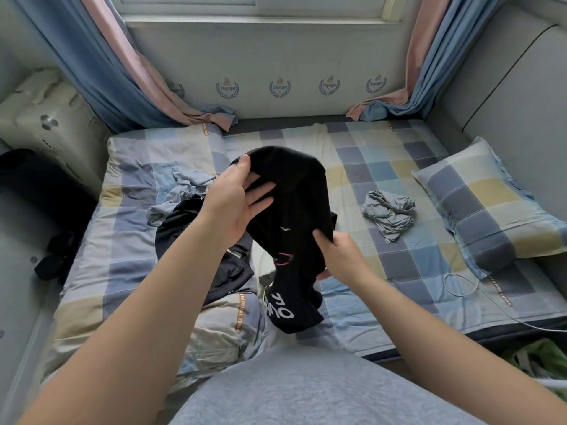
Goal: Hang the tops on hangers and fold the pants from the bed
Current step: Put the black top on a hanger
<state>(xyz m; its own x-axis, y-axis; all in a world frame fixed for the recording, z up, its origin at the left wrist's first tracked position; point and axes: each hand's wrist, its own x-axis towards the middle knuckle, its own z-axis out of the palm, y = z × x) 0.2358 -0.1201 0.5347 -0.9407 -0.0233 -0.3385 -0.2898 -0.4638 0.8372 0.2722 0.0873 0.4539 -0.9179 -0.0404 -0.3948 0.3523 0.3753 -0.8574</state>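
- The black garment (294, 210) is lifted off the bed (380, 167), in the centre of the frame. It hangs bunched, with white lettering and a pink mark showing on its lower part.
- My left hand (236, 204) is at the garment's upper end. The thumb pinches the top edge and the fingers lie straight across the cloth.
- My right hand (340, 256) is lower and to the right, its fingers closed round a side fold of the same garment.
- Step in hand, as I judge it: sorting out which piece this is and finding its edges. The print suggests a top, but bunched like this I cannot tell a collar from a waistband.
- Next move: shake it open and work both hands to the shoulders or the hem so that it hangs flat. If it is a top it needs a hanger, and I see none in view.
- Just left of the garment is a heap of clothes (190, 228), pale blue cloth over dark.
- A crumpled grey-blue garment (388, 214) lies right of centre, apart from the heap.
- A checked pillow (491, 207) is at the right edge, with a white cable (463, 286) trailing below it.
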